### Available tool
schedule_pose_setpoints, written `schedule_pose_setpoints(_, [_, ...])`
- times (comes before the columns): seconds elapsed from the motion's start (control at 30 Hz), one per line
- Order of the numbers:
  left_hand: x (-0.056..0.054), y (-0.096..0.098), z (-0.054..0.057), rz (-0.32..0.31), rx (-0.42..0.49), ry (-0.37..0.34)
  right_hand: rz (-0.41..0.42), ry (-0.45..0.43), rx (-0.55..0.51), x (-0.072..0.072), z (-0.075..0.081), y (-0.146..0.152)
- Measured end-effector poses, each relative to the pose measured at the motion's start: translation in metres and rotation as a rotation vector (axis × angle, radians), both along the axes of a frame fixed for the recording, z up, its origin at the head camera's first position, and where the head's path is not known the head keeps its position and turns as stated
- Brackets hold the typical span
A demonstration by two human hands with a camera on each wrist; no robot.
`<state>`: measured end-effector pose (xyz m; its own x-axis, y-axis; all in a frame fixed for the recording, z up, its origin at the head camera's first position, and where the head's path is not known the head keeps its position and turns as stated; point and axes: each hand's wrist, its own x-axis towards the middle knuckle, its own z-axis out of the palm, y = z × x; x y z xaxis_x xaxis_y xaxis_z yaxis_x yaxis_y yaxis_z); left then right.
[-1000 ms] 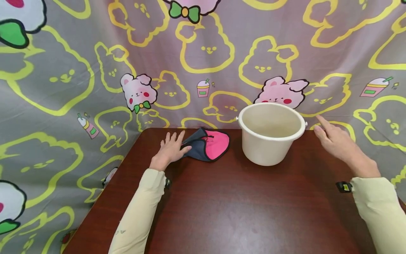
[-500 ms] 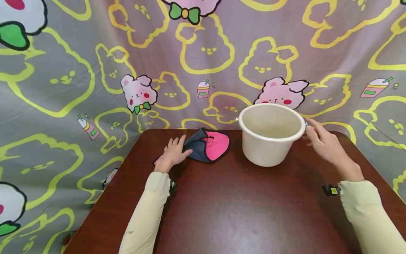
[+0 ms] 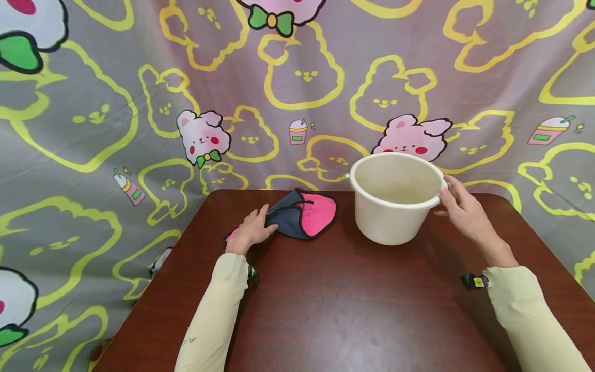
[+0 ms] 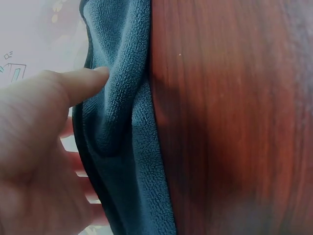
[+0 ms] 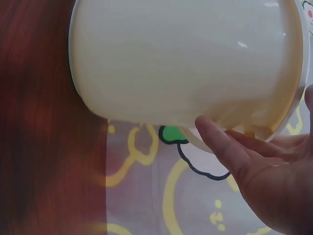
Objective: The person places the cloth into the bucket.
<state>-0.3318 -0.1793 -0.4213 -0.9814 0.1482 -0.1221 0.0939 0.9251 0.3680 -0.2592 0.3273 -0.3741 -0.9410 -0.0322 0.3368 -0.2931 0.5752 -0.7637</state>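
Observation:
The cream bucket (image 3: 389, 222) stands upright at the table's back right. At its right rim is my right hand (image 3: 469, 212), thumb by the rim and fingers beneath it against the outer wall. In the right wrist view, the fingers (image 5: 225, 147) reach the bucket's side. A folded terry cloth (image 3: 288, 221), dark blue-grey and pink with black edging, lies left of the bucket. My left hand (image 3: 253, 230) rests over its left part. In the left wrist view, the thumb (image 4: 85, 83) touches the blue-grey fold, and the other fingers pass partly hidden behind the cloth edge.
The dark red-brown wooden table (image 3: 344, 305) runs back to a patterned grey curtain (image 3: 307, 77), which also hangs along the left and right sides. The bucket and cloth sit near the table's rear edge.
My right hand has come left from beside the bucket onto its rim. The left hand has shifted slightly nearer and lower over the cloth. Bucket and cloth look unmoved.

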Motion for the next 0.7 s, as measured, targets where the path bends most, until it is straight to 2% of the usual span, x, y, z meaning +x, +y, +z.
schedule_pose_setpoints(0.1, [0.0, 0.001, 0.0, -0.005, -0.019, -0.025, 0.011, -0.012, -0.078, -0.002, -0.002, -0.003])
schedule_pose_setpoints(0.23, [0.003, 0.001, 0.0, -0.008, -0.059, -0.051, 0.018, -0.025, -0.127, -0.003, -0.003, -0.005])
schedule_pose_setpoints(0.47, [0.007, 0.004, 0.0, -0.013, -0.122, -0.048, 0.017, -0.024, -0.167, -0.004, -0.005, -0.003])
schedule_pose_setpoints(0.7, [0.012, 0.009, -0.003, -0.019, -0.178, -0.032, 0.027, -0.018, -0.155, -0.005, -0.006, -0.002])
